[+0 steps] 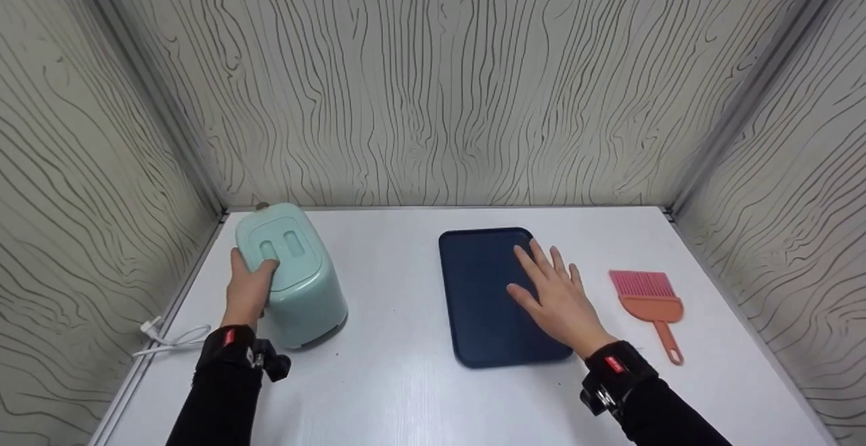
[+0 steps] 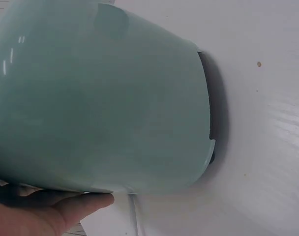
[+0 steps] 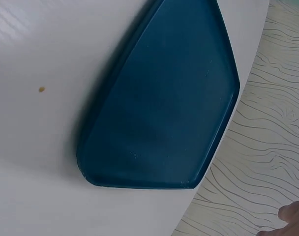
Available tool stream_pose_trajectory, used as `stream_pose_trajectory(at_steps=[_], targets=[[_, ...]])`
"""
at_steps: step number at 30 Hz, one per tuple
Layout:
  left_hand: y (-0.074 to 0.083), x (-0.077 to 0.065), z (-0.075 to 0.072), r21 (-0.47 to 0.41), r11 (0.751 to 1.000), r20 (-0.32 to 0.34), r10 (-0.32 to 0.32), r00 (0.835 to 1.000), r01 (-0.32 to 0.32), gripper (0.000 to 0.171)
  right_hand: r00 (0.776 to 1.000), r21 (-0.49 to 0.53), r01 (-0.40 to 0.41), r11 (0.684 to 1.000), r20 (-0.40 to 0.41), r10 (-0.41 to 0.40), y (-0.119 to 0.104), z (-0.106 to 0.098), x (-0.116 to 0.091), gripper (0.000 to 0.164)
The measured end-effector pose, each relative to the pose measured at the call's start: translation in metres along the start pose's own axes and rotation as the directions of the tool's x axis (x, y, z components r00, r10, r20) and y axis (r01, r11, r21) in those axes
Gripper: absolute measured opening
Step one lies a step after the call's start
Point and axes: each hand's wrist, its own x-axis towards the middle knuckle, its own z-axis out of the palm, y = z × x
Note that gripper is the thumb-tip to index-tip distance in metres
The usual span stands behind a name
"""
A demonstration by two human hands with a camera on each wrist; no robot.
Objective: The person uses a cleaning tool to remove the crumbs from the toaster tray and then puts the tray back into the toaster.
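A mint-green toaster-like appliance (image 1: 298, 277) stands on the white table (image 1: 399, 392) at the left. My left hand (image 1: 249, 288) holds its near left side, with a digit curled over the top edge. The left wrist view shows the appliance's smooth side (image 2: 100, 98) tilted, with my left hand (image 2: 46, 211) under it. A dark blue tray (image 1: 477, 297) lies flat in the middle. My right hand (image 1: 555, 294) rests on its right half, fingers straight and spread. In the right wrist view the tray (image 3: 164, 103) is bare, and only a fingertip (image 3: 294, 214) shows.
A pink and orange brush (image 1: 649, 300) lies on the table right of the tray, handle toward me. A white cable (image 1: 169, 338) lies at the table's left edge. Wood-grain walls (image 1: 433, 94) close the table on three sides.
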Motion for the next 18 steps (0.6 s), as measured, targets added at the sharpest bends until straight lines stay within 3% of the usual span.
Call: stream_pose_trajectory(at_steps=[8,18], targets=[[0.002,-0.01,0.014,0.033,0.998,-0.023,0.045,0.999,-0.044,0.091,1.0,0.029,0.028,0.999,-0.001,-0.028,-0.011,0.017,-0.006,0.072],[0.009,-0.018,0.037,0.061,0.997,-0.04,0.038,0.998,-0.036,0.093,0.999,0.067,0.028,0.997,0.044,-0.031,-0.024,0.035,-0.007,0.072]])
